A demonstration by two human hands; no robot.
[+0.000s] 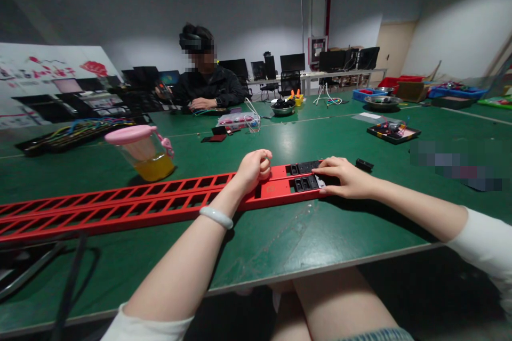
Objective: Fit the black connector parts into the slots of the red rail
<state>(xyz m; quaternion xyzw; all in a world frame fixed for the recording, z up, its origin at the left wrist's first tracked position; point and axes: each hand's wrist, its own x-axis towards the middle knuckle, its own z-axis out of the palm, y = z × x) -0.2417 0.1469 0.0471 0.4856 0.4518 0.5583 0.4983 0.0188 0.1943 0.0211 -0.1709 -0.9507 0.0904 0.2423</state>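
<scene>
A long red slotted metal rail (132, 205) lies across the green table (280, 245), running from the left edge to the middle. Its right end holds several black snap-in modules (306, 175). My left hand (254, 169) rests on the rail as a closed fist, just left of the modules. My right hand (344, 177) lies flat over the rail's right end, fingers stretched onto the black modules. One loose black module (364, 164) sits on the table just beyond my right hand.
A clear jug with a pink lid and yellow liquid (144, 152) stands behind the rail at left. Across the table a person (206, 82) sits working. Trays (393, 131), bowls (283, 109), a clear box (237, 120) and cable bundles (76, 130) lie further back.
</scene>
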